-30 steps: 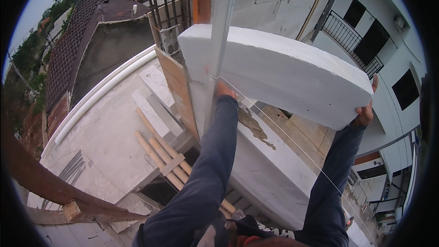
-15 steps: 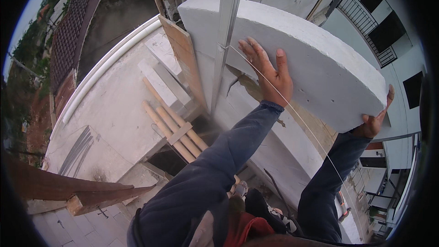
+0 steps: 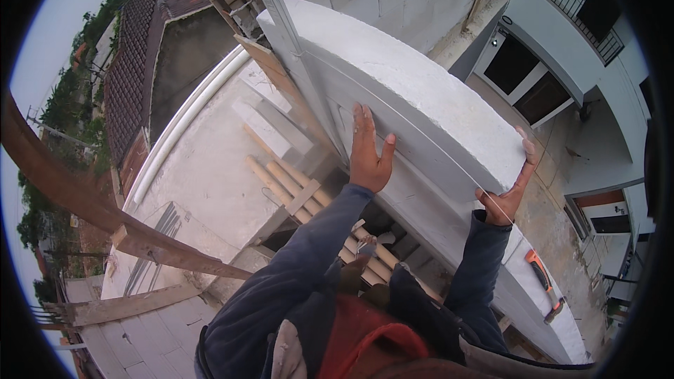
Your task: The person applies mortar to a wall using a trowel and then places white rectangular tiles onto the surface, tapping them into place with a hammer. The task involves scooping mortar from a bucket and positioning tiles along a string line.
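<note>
A large white lightweight concrete block (image 3: 421,91) stands on edge along the top of a white block wall (image 3: 519,267). My left hand (image 3: 372,158) lies against its near face with fingers stretched and thumb apart. Wrapped about the block's right end is my right hand (image 3: 507,193), thumb on the near side and fingers on the end face. A thin white string (image 3: 449,156) runs along the near face and passes by my right hand. At the block's left end rises a metal upright (image 3: 291,35).
An orange-handled tool (image 3: 539,272) lies on the wall top at right. Bamboo poles (image 3: 309,203) and cut white blocks (image 3: 270,130) are left of the wall, beside an opening in the slab. A wooden beam (image 3: 77,189) crosses at left. Beyond the wall lies a lower courtyard (image 3: 554,168).
The block has come down from a raised tilt onto the wall, closing the gap beneath it. My left hand sits lower on the near side; my right hand stays at the right end.
</note>
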Demonstrator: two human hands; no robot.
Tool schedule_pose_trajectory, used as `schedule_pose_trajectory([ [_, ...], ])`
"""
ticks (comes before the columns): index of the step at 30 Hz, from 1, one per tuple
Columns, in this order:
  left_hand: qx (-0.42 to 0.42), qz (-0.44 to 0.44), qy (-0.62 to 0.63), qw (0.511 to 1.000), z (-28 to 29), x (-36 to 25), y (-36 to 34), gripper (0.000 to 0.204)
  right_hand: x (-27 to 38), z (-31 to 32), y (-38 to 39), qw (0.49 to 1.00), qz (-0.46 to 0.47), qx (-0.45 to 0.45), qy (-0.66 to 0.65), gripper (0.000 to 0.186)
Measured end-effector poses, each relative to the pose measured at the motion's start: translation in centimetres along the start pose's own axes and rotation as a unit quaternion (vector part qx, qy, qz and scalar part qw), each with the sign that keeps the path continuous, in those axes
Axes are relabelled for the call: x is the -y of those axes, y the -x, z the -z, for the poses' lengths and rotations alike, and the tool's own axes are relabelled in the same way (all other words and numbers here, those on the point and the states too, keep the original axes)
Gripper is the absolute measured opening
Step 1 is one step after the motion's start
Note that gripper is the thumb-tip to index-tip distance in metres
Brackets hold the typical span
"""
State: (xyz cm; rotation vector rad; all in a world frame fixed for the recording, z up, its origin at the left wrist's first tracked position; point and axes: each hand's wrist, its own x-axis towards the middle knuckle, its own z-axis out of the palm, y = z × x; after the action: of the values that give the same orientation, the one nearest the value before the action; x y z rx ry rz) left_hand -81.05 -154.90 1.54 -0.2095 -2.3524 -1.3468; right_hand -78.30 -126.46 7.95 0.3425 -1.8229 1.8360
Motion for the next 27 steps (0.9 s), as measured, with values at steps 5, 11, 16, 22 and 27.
schedule_pose_trajectory([
  [5,-0.017,0.073,0.0,0.997,0.7,0.4,2.2,0.075,2.2,-1.4,1.4,0.997,-0.005,0.024,0.072,0.116],
  [11,0.021,0.034,-0.198,0.979,3.8,2.5,4.9,0.063,1.5,-0.5,1.2,0.999,-0.008,0.033,-0.003,0.103],
  [16,-0.018,0.102,-0.196,0.975,5.7,7.2,7.4,0.056,0.4,0.0,0.9,0.995,0.002,0.088,0.039,0.101],
  [22,-0.265,0.04,0.025,0.963,12.7,9.8,-7.9,0.047,0.7,1.0,-0.2,0.991,0.04,0.125,0.039,0.093],
  [27,-0.289,0.03,-0.007,0.957,21.1,12.1,-23.6,0.058,0.5,1.1,-0.2,0.991,0.03,0.128,0.031,0.088],
])
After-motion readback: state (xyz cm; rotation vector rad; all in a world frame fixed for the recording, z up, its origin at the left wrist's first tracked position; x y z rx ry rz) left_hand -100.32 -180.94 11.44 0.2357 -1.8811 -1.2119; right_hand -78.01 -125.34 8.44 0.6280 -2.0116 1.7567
